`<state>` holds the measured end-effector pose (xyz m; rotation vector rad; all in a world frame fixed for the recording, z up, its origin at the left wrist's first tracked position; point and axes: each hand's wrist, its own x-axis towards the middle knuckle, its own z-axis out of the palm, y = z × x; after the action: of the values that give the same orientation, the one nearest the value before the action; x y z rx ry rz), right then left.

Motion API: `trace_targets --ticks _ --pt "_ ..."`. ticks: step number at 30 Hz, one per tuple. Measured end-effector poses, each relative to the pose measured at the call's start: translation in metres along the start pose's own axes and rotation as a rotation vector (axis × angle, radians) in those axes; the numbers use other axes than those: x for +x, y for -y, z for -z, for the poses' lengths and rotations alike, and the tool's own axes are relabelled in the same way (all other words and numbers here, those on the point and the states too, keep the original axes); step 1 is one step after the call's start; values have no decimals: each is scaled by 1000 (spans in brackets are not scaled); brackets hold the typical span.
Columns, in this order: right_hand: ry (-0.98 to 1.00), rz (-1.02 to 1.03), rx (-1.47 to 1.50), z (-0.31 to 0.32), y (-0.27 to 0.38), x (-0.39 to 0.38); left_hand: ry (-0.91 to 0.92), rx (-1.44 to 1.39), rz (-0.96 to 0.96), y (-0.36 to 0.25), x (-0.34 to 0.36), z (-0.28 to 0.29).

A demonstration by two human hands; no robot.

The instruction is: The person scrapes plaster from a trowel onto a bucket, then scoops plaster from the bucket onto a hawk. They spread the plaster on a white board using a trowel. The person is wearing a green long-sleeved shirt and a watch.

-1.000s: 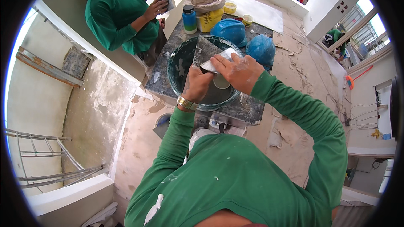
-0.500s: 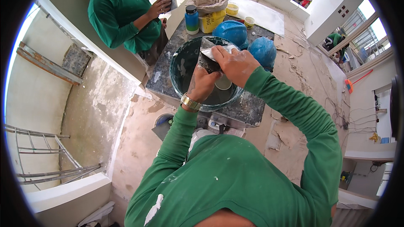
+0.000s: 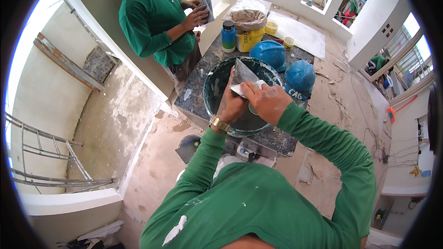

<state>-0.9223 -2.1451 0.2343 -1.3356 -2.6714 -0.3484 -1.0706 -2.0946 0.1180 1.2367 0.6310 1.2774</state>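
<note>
Both my hands are over a round dark tub [image 3: 207, 93] with greyish liquid in it. My left hand [image 3: 233, 103] is closed on a flat grey metal trowel [image 3: 246, 72], its blade tilted up and a corner pointing away from me. My right hand [image 3: 267, 103] pinches a whitish, folded-looking pad [image 3: 243, 88] against the blade; its exact kind I cannot make out. The trowel's handle is hidden by my hands. Partly behind my right hand, the rim of a pale round container [image 3: 252, 109] shows inside the tub.
The tub stands on a dark speckled slab [image 3: 194, 87]. Beyond it are a blue-green bottle [image 3: 228, 37], a yellow sack [image 3: 249, 39], small yellow tubs [image 3: 271, 28] and two blue helmets [image 3: 267, 55] [image 3: 300, 78]. At left a co-worker [image 3: 152, 23] holds a grey plate.
My right hand and the whitish pad have moved down the blade toward me. My left hand has turned more upright along the blade. The whole view has shifted slightly.
</note>
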Motion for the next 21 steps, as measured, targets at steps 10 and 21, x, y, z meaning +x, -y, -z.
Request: trace_targets --ticks 10,21 --pt "71 -102 9 3 -22 11 76 110 -46 -27 1 -14" --pt "22 7 -17 -3 -13 8 65 -70 37 -8 5 4"
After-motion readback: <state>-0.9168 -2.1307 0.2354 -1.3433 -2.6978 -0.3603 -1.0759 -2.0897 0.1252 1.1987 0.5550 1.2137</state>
